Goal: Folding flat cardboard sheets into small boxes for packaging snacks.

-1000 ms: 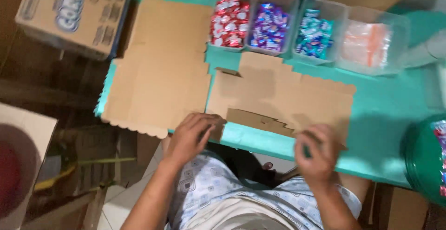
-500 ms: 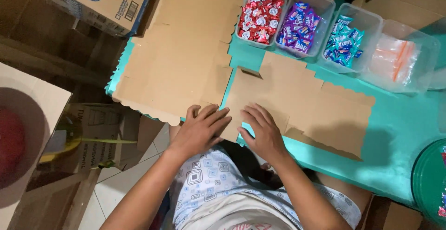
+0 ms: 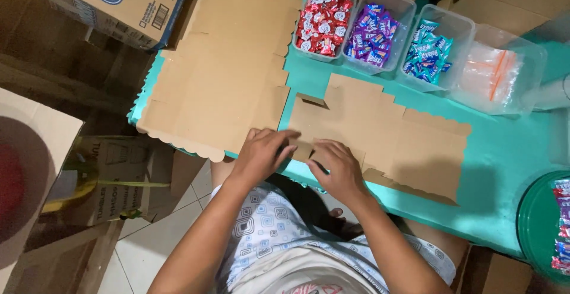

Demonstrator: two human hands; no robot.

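Observation:
A flat die-cut cardboard box blank [image 3: 392, 136] lies on the teal table [image 3: 504, 169] right in front of me. My left hand [image 3: 263, 151] presses on its near left corner, fingers spread over a small flap. My right hand [image 3: 338, 166] rests beside it, fingers curled on the near edge flap of the same blank. A stack of more flat cardboard blanks [image 3: 222, 74] lies to the left, overhanging the table's corner.
Along the far edge stand clear tubs of red candies [image 3: 320, 24], purple candies [image 3: 371, 32], blue candies [image 3: 427, 50] and plastic zip bags [image 3: 496, 77]. A green tub [image 3: 537, 225] sits at the right. A printed carton [image 3: 119, 3] and other cardboard boxes [image 3: 113, 175] fill the floor at left.
My right hand slid left along the blank's near edge until it met my left hand at the near left corner. Both hands now press on the flaps there.

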